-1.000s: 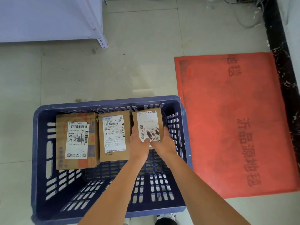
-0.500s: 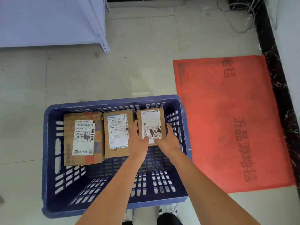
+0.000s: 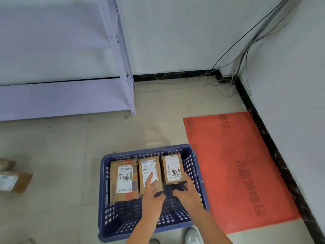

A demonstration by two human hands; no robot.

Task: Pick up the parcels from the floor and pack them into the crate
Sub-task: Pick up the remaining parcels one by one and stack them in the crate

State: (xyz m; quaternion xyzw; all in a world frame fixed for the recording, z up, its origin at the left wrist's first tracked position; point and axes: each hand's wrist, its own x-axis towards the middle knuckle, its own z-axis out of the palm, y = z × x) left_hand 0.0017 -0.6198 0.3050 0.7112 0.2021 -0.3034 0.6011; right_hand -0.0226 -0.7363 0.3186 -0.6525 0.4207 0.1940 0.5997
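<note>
Head view: three cardboard parcels (image 3: 173, 169) lie side by side in the crate (image 3: 103, 191); two more (image 3: 12, 180) sit on the floor. They look light and stiff, best held by opposite edges. Left hand (image 3: 152, 192) and right hand (image 3: 187, 191) hover with fingers spread, gripping nothing.

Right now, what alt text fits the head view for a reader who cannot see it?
Three labelled brown cardboard parcels lie side by side in a blue slotted plastic crate; the left hand and right hand hang open over them. More cardboard parcels lie on the tiled floor at left.
</note>
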